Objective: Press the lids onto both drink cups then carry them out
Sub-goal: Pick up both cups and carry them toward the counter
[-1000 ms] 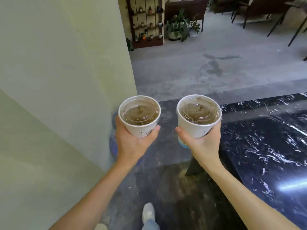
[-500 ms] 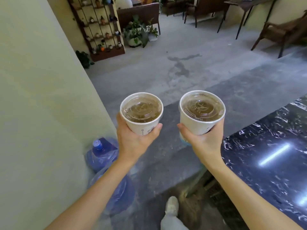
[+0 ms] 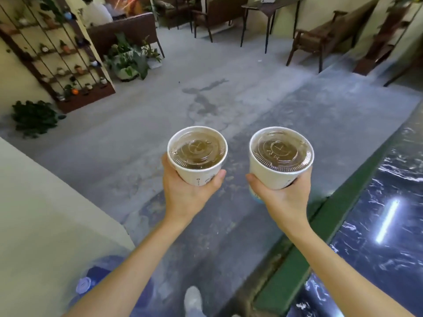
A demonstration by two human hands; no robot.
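Altogether two white paper drink cups are in view, each capped with one clear round plastic lid seated flat on its rim, with brown drink showing through. The left cup [image 3: 198, 170] sits in the left hand [image 3: 186, 192] and the right cup [image 3: 272, 172] in the right hand [image 3: 282, 197]; the left lid [image 3: 197, 150] and the right lid [image 3: 281, 152] both look level. Both cups are upright, side by side, apart from each other, held out in front of the body above the grey concrete floor [image 3: 160, 115].

Each forearm reaches forward, palm under and behind the cup wall. On each hand the thumb lies on the inner side of the cup and the fingers wrap round the far side, closed on the cup, mostly hidden behind it.

To the right runs the edge of a black marbled worktop [image 3: 389, 179] with a green band along its side. At left stands a pale wall corner [image 3: 57, 202], and a blue water bottle [image 3: 91, 280] lies low beside it. Between them the floor is open ahead, as far as a wooden plant shelf [image 3: 64, 65], potted plants [image 3: 128, 62] and dark chairs [image 3: 320, 40] at the far side.
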